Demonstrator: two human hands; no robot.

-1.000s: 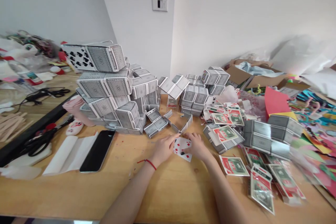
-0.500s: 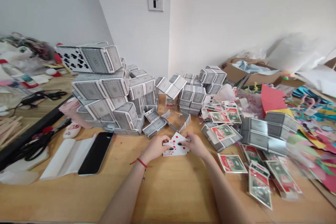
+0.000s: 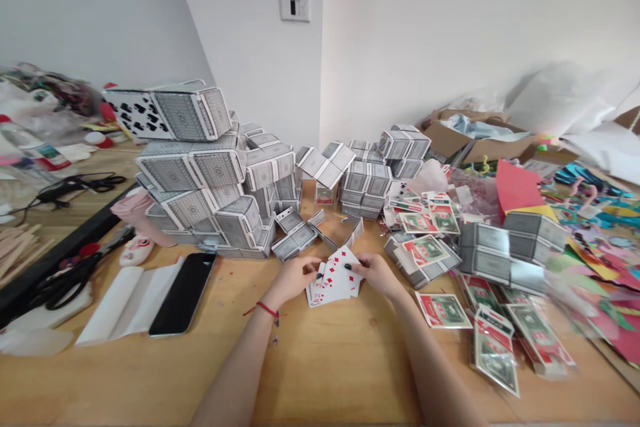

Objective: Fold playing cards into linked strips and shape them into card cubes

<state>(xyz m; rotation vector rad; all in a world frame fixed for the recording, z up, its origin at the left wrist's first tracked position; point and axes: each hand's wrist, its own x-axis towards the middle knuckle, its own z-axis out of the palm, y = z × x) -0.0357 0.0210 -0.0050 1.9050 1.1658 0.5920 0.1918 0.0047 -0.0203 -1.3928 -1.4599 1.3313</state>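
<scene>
Both of my hands hold a small fan of playing cards (image 3: 334,279) with red diamonds face up, just above the wooden table (image 3: 320,360). My left hand (image 3: 291,277) pinches the fan's left edge; a red string circles that wrist. My right hand (image 3: 376,273) grips the right edge with dark-painted nails. Just behind the cards lies an open folded card box (image 3: 341,232). A tall pile of grey card-back boxes (image 3: 210,173) rises to the far left.
A black phone (image 3: 184,293) and white folded paper (image 3: 127,301) lie left of my hands. Scissors (image 3: 65,273) sit further left. Sealed card packs (image 3: 495,340) and more grey boxes (image 3: 510,250) crowd the right, with coloured paper (image 3: 520,188) and a cardboard box (image 3: 475,137) behind.
The cards went from lying flat under my fingers to being lifted and spread into a fan between both hands. The view shifted slightly right.
</scene>
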